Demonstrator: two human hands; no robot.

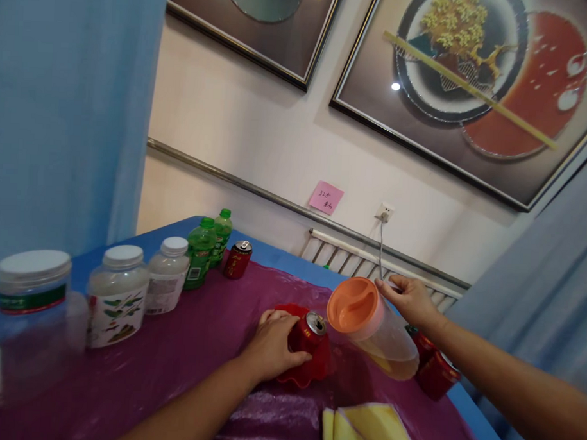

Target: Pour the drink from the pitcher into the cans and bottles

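My left hand is wrapped round a red drink can, whose opened silver top faces up. Under the can lies a red dish with a wavy rim. My right hand grips the handle of a translucent pitcher with an orange lid. The pitcher is tilted, its lid towards the can, and yellowish liquid shows in its lower part. Lid and can are close together, and I see no stream between them.
Clear jars with white lids, green bottles and a red can stand along the left on purple sheeting. More red cans are behind the pitcher. A folded yellow cloth lies in front. A radiator lines the wall.
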